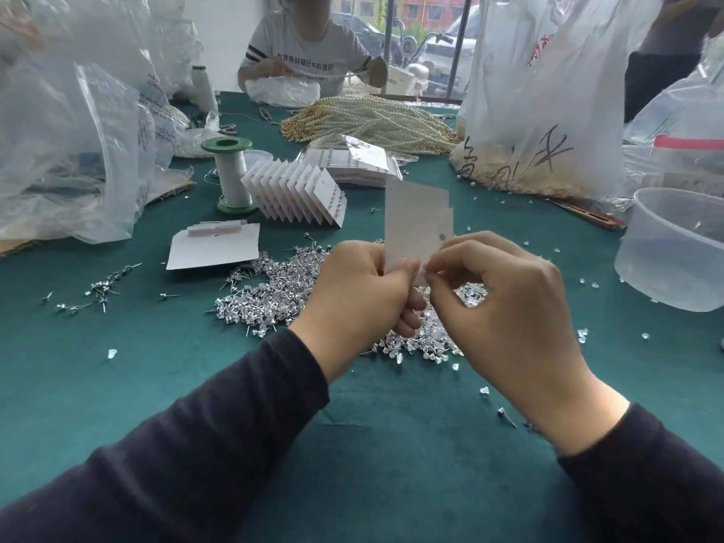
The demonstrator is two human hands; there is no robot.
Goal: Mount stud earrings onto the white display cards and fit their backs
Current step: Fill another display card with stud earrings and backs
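My left hand [362, 286] grips the lower edge of a small stack of white display cards [417, 221], held upright above the table. My right hand [505, 303] pinches the same lower edge from the right, thumb and forefinger closed at the card; whatever small part sits between them is hidden. Under both hands lies a heap of silver stud earrings [270, 291]. Clear earring backs [474, 295] lie in a pile just behind my right hand. A fanned row of filled cards [297, 192] stands further back.
A green-capped thread spool [231, 170] and blank white cards [213, 248] sit at the left. A clear plastic tub [674, 248] stands at the right. Pearl strands [372, 119] and plastic bags [70, 123] crowd the back. A person sits opposite. Loose studs [94, 290] scatter left.
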